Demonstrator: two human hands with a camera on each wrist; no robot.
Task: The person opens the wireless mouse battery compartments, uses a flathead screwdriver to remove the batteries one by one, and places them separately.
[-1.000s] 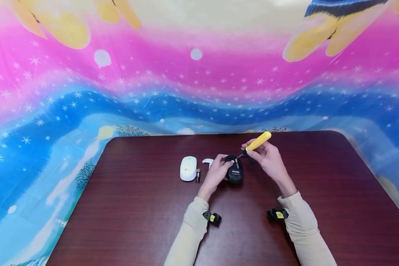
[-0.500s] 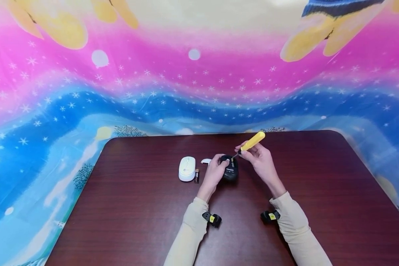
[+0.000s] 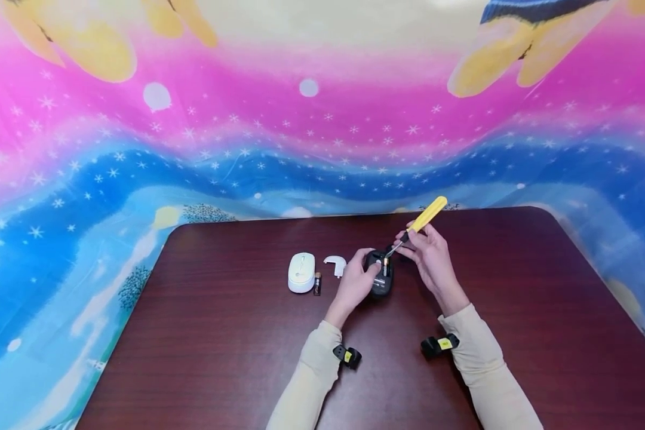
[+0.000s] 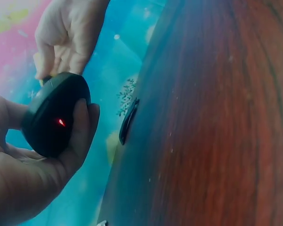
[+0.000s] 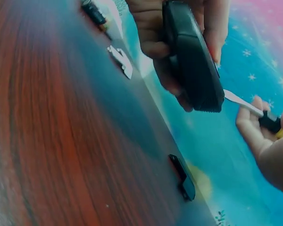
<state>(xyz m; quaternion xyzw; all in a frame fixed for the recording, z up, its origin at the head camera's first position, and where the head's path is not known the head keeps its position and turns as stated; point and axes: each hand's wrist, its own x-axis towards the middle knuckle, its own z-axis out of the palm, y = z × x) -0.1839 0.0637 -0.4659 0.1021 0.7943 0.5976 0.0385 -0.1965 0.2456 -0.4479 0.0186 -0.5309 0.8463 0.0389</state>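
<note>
My left hand (image 3: 355,283) grips a black computer mouse (image 3: 380,289) with its underside facing up, thumb across the top. A battery (image 3: 386,266) shows in the mouse's uncovered slot. In the left wrist view, a red light glows on the black mouse (image 4: 52,113). My right hand (image 3: 434,260) holds a screwdriver (image 3: 429,214) by the lower end of its yellow handle. The flat metal tip of the screwdriver (image 5: 245,103) points at the mouse's end, right beside its edge in the right wrist view. Both hands hold these above the table.
A white mouse (image 3: 301,272) stands on the dark red table (image 3: 236,334), with a loose battery (image 3: 317,283) beside it. A white battery cover (image 3: 337,264) lies close to my left hand. Beyond the black mouse lies a black cover (image 5: 183,179). A printed cloth (image 3: 322,131) hangs behind.
The screwdriver and right hand first shift left, then back right and up, the handle now higher. My left hand and the black mouse have moved slightly right, uncovering more of the white cover.
</note>
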